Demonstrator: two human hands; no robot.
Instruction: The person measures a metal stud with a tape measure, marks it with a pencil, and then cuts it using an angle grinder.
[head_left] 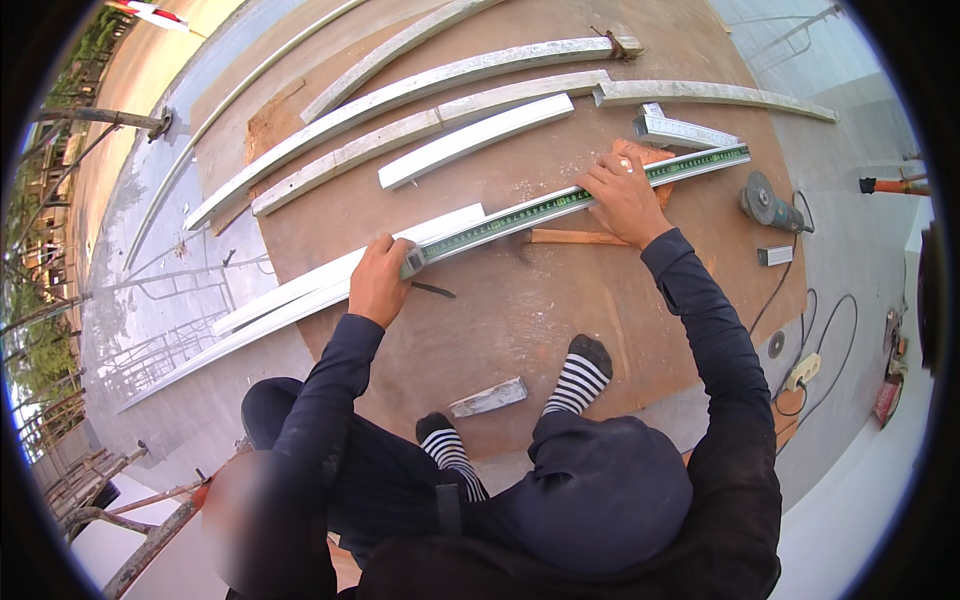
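Note:
A green tape measure blade (500,222) is drawn out along a long white metal channel (290,310) that slants across the brown board. My left hand (378,282) is closed round the tape measure case (412,262), against the channel. Farther right, my right hand (628,197) grips the blade and channel from above, its fingers curled over them. A small white spot shows at its fingers; I cannot make out what it is. Beneath this hand lies an orange piece (645,157), partly hidden, and an orange-brown stick (575,237) lies just left of the wrist.
Several grey-white metal bars (400,90) and a short white channel (475,140) lie beyond the hands. At right are an angle grinder (768,205), a short metal offcut (774,256) and a corded power strip (803,372). Another offcut (488,397) lies between my striped-sock feet.

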